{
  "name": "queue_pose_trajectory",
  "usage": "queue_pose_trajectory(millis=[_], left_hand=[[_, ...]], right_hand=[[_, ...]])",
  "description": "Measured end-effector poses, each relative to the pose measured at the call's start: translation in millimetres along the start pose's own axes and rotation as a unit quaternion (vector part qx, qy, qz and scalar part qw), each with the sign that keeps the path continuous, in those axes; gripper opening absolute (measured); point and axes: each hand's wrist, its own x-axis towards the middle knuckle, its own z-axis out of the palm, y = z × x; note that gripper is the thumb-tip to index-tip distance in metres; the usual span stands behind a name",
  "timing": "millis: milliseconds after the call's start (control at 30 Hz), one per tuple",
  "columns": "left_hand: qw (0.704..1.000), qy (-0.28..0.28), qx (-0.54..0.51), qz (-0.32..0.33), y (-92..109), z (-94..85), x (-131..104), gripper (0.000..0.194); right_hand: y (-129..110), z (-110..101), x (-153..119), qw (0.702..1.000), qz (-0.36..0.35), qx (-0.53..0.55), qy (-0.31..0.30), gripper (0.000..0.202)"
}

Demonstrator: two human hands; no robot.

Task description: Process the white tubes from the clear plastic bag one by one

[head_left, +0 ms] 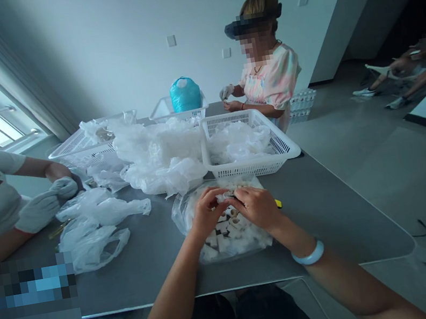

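My left hand [209,212] and my right hand [257,209] meet over a clear plastic bag [183,213] spread on the table. Between their fingertips is a small white piece [224,197], mostly covered, so its exact kind does not show. Both hands are closed on it. Several small white plastic parts [224,242] lie on the bag below, some ring-shaped like pipe fittings [235,222]. Beside my right hand, the yellow end of an object [278,203] sticks out. A pale bangle [309,255] circles my right wrist.
White baskets [253,166] with clear bags stand behind my hands. A blue bag [185,94] sits in a farther basket. More plastic bags [102,227] lie to the left, near a co-worker's gloved hands [41,209]. Another person [268,74] stands across the table [330,227].
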Motion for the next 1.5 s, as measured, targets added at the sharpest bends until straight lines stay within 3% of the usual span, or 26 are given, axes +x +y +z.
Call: queue_pose_trajectory(millis=[633, 933, 1500], left_hand=[[0.989, 0.031, 0.101, 0.107, -6.2, 1.7, -0.2, 0.019], [0.994, -0.015, 0.078, 0.079, 2.1, 0.1, -2.2, 0.032], [0.979, 0.026, 0.175, 0.103, -8.7, 4.2, -2.5, 0.027]], right_hand=[[-1.2, -3.2, -0.5, 1.0, 0.012, -0.02, -0.018, 0.059], [-0.7, -2.1, 0.3, 0.999, 0.041, -0.03, 0.01, 0.058], [-1.7, 1.1, -0.8, 0.999, 0.048, -0.013, -0.011, 0.059]])
